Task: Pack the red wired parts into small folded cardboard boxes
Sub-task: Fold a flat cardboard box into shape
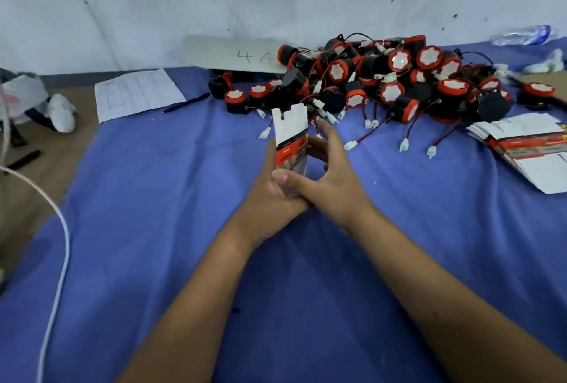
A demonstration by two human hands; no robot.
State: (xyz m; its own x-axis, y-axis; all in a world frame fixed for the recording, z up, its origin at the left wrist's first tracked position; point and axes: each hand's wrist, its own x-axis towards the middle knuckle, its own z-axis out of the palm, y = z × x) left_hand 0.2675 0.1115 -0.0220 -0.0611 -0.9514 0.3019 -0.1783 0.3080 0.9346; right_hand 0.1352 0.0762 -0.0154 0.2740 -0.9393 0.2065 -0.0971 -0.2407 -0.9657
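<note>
1. Over a blue cloth (153,198), two bare hands work one small box (291,143), held upright between them with its top flaps open and pointing away from the person.

2. The left hand (270,186) wraps the box from its left side, fingers curled round the lower end. The right hand (331,167) closes on the box from the right, thumb pressed across the near bottom edge and fingers curved behind the far face.

3. The step in hand appears to be forming the box: the bottom end sits under the thumb and looks to be getting tucked shut, though the closure itself is hidden by the hands.

4. No part is in either hand. The pile of parts (383,81) lies just beyond the right fingertips, black bodies with red caps, wires and white plugs trailing toward the hands.

5. A stack of flat boxes (527,149) rests well to the right of the right hand.

6. Off to the left of the left hand lie a paper sheet (135,94) and a pen (187,102).

7. The next move likely calls for one hand to keep the box steady, mouth open, while the other reaches forward for a single part, frees its wire from the tangle, and feeds part and lead in before folding the flaps.
</note>
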